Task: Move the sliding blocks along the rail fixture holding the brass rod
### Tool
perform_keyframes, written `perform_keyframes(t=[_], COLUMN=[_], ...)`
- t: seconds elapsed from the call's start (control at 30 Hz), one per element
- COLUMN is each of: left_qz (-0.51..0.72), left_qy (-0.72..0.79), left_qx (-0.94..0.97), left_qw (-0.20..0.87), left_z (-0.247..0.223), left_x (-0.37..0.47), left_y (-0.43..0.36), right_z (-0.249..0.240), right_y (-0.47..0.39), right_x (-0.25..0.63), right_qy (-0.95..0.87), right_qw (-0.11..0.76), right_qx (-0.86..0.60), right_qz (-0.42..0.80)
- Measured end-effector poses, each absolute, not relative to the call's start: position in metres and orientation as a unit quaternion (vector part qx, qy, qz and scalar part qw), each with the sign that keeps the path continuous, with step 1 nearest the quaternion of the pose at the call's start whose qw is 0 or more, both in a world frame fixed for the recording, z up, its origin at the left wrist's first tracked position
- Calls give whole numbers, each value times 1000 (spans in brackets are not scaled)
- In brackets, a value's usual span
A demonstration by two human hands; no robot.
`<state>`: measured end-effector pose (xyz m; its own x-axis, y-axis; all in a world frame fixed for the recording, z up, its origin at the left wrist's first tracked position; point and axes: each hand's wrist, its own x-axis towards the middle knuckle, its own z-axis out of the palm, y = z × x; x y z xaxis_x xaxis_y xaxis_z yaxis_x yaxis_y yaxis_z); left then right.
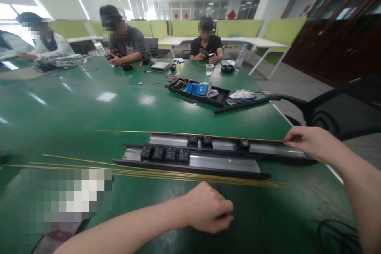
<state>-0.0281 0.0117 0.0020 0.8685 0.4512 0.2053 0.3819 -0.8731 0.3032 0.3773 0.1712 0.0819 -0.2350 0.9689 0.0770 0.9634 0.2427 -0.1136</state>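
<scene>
Between its pinched fingertips my right hand (306, 141) holds the right end of a thin, gold-coloured rod (172, 132). This rod stretches left along the far edge of the farther metal channel (224, 144), which has black sides. Three small black blocks (207, 141) sit in that channel, spaced apart. In the nearer channel (222, 162), several similar black blocks (170, 154) stand side by side in a row. More gold-coloured rods (178, 176) lie along the near side of the channels. Just in front of these rods, my left hand (210, 208) is loosely curled, with nothing visible in it.
A black tray (220, 97) with a blue finned part and wires lies farther back, beside gloves (242, 96) and a black bar (247, 105). Black cables (336, 230) lie at lower right, near a black chair (345, 103). Several people sit across the green table (74, 123).
</scene>
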Motion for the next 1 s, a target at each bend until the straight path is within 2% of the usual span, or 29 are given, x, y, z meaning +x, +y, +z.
perform_keyframes(t=[0.67,1.0], left_qz=[119,126], left_qy=[220,220], left_qx=[960,959], left_qw=[124,127], left_z=[7,0], left_x=[-23,-22], left_y=[13,13], right_z=[90,86], right_y=[162,149], right_x=[363,371], right_qy=[-777,-794], right_qw=[32,82], right_qx=[-629,-602], right_qz=[-11,-31])
